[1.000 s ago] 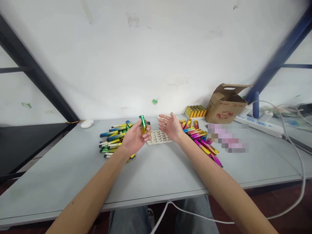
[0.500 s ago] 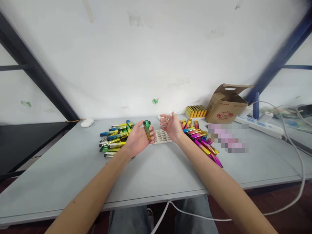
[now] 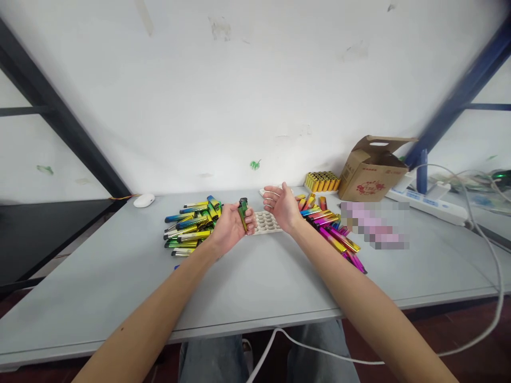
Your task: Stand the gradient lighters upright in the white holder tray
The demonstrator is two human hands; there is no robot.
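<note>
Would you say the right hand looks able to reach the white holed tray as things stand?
Probably yes: the right hand looks empty and close to the tray, with nothing visible between them, though the left hand hides one end.

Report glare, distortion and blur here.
Head view: bright glints on the shiny lighters; head view: the dark post and blue post splay outward, likely wide-lens stretch; head view: small print on the cardboard box is too soft to read, and pixelation hides the pink patch.
</note>
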